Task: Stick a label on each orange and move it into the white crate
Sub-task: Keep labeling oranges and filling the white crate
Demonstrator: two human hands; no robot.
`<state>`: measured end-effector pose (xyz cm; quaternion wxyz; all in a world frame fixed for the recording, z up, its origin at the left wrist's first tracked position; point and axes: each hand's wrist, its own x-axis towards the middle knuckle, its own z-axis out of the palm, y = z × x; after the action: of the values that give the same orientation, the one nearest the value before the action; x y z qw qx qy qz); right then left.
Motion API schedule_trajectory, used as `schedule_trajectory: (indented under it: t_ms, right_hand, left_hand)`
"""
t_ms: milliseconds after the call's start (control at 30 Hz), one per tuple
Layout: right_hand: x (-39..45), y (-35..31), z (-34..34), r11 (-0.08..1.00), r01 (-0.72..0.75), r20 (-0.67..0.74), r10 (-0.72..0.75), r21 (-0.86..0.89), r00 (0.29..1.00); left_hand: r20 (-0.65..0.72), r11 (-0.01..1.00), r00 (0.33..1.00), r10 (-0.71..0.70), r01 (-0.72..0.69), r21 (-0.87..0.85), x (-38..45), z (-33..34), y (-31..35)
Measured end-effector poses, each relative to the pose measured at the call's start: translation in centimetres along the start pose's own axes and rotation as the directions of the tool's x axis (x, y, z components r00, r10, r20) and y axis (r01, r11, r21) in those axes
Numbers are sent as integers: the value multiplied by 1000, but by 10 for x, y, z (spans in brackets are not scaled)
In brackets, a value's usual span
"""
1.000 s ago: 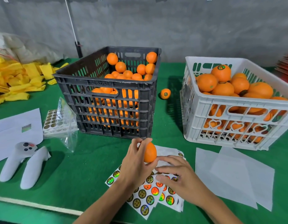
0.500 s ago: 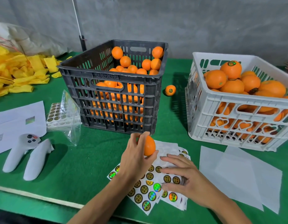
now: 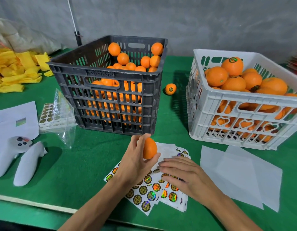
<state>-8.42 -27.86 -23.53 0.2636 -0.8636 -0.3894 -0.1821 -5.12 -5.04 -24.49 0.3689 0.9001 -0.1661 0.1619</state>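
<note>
My left hand (image 3: pixel 137 162) grips an orange (image 3: pixel 149 148) just above the green table, in front of the black crate (image 3: pixel 109 99), which is full of unlabelled oranges. My right hand (image 3: pixel 182 175) lies flat, fingers straight, on the sheets of round holographic labels (image 3: pixel 149 195) spread at the table's front. The white crate (image 3: pixel 244 107) at the right holds labelled oranges piled to its rim. One labelled orange (image 3: pixel 170 89) lies loose on the table between the two crates.
White backing papers (image 3: pixel 241 177) lie right of the label sheets. At the left are two white controllers (image 3: pixel 16 157), a clear bag with more label sheets (image 3: pixel 56 114), white paper (image 3: pixel 14 119) and a pile of yellow foam nets (image 3: pixel 16 70).
My left hand has kept the orange and lifted it slightly. My right hand's fingers have shifted a little on the label sheets. The camera has moved closer.
</note>
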Motion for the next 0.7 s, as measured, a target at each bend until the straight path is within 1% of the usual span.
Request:
schedule_trajectory:
  t_ms: [67,200,267,300,333,367,400,433,467,500,533,567,633,700]
  right_hand:
    - [-2,2,2,994,92,-31,-94,-51,995]
    - [-3,0,1,981,174,-73,-181,-88,981]
    - [-3,-4,2,976,204,-86,-210,-70,974]
    - [-4,-7,2,985,174,-113,-175,-11,978]
    - [-4,-11,2,989,77,-145,-58,123,988]
    - [-2,-17,0,940,-92,-145,147,327,978]
    - [2,-22,-5,790,-269,-85,374,551,924]
    - [8,-25,-9,598,-378,-6,540,707,842]
    - [13,-25,-13,446,-432,62,636,784,769]
    - [20,-23,-15,359,-463,112,681,810,723]
    - [30,-22,-18,326,-496,147,700,805,699]
    - [39,-22,-20,336,-537,169,708,774,686]
    - [58,-26,-18,419,-583,173,691,696,702]
    - [69,-27,-13,462,-593,158,686,659,710]
  left_hand:
    - [1,1000,1000,-16,16,-6,0,0,-2]
    - [-1,999,999,-39,39,-13,2,0,-3]
    - [6,998,998,-57,57,-26,3,0,-4]
    - [8,997,998,-68,68,-34,3,-1,-4]
    - [8,996,997,-78,78,-42,4,-1,-5]
    - [9,995,996,-87,87,-47,5,-2,-5]
    - [6,995,996,-92,92,-48,5,-3,-5]
    - [3,995,996,-90,90,-45,7,-4,-5]
    - [3,996,996,-85,85,-39,8,-4,-5]
    - [-2,997,997,-76,76,-34,9,-5,-4]
    - [-15,997,998,-65,64,-39,9,-6,-2]
    - [-28,997,998,-54,52,-58,10,-6,0]
    - [-52,993,998,-39,33,-115,9,-8,5]
    - [-66,985,997,-44,32,-170,8,-9,10]
